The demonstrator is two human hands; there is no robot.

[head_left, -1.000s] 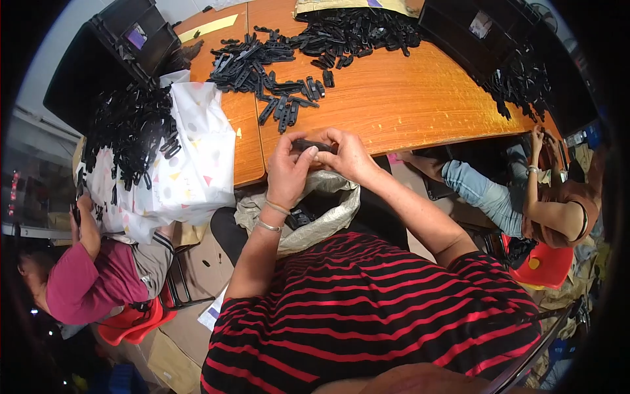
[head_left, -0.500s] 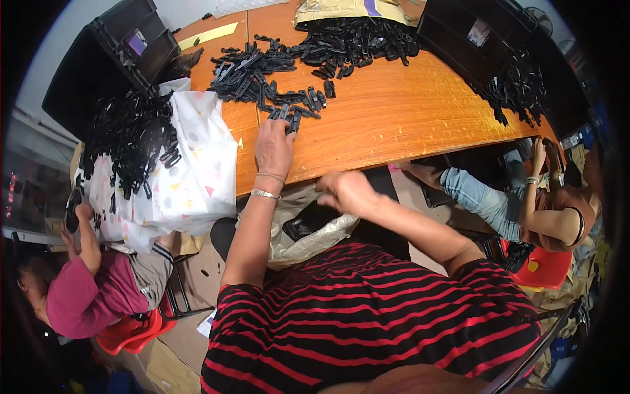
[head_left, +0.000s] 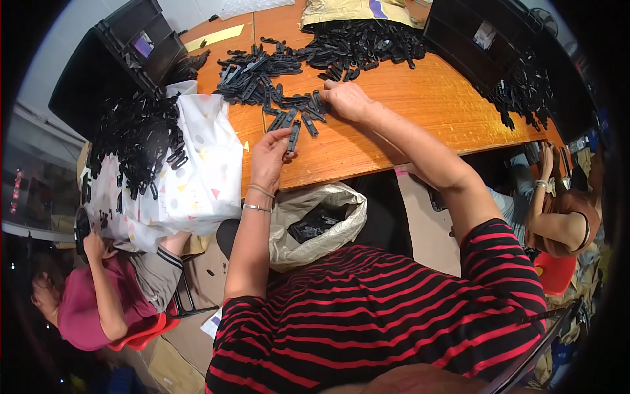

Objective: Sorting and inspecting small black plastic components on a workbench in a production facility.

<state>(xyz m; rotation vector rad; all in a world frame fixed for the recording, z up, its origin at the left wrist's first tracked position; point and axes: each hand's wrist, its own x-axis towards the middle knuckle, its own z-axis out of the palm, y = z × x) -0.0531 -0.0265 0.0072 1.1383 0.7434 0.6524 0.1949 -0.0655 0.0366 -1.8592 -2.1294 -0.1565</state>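
Note:
My left hand [head_left: 270, 159] is at the near edge of the wooden table, its thumb and fingers closed on a long narrow black plastic clip-like piece [head_left: 294, 138]. Farther up and to the right, my right hand [head_left: 348, 100] rests by the edge of a loose pile of similar dark pieces [head_left: 259, 73]. Its fingers are curled together, and what lies under them is hidden. A few single pieces [head_left: 309, 125] lie between the two hands. Below the table edge, at my lap, a pale woven sack [head_left: 354, 220] stands wide at the mouth with black pieces [head_left: 315, 223] inside.
At the back, a brown paper bag [head_left: 361, 13] spills a dense black heap [head_left: 367, 46]. Tipped black crates stand left [head_left: 141, 46] and right [head_left: 469, 39]; small black parts lie before both. A patterned white sheet [head_left: 207, 157] covers the left side. Co-workers sit left [head_left: 98, 295] and right [head_left: 564, 223].
My right hand has moved from above the sack up to the pile. My left hand has drawn back slightly, lifting one piece. More black pieces now show in the sack.

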